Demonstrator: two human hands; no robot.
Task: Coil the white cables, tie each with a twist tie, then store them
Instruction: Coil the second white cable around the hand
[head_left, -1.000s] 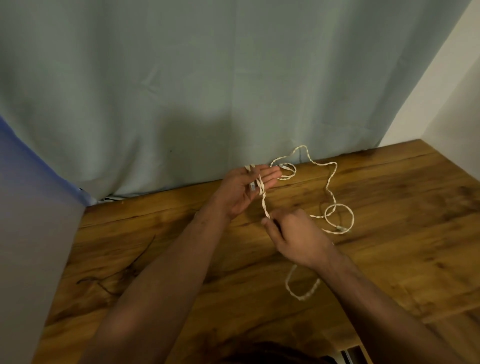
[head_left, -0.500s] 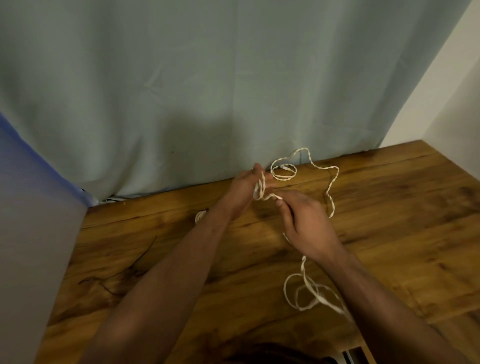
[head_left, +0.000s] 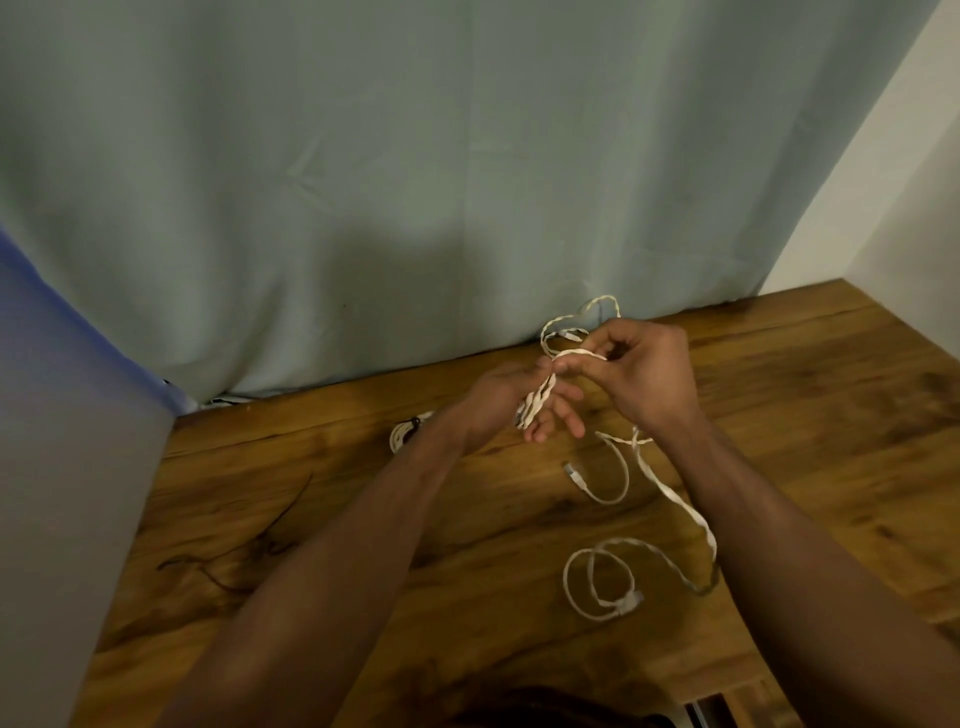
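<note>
So the left hand (head_left: 524, 400) grips a little bunch of white cable (head_left: 675, 496) loops over the far side of the wooden worktop (head_left: 311, 519), and the right hand (head_left: 644, 374) pinches a strand right beside it. The rest trails loose, near right.

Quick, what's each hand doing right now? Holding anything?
Left hand: holds loops of the white cable wound round its fingers.
Right hand: pinches a strand of the same cable.
</note>
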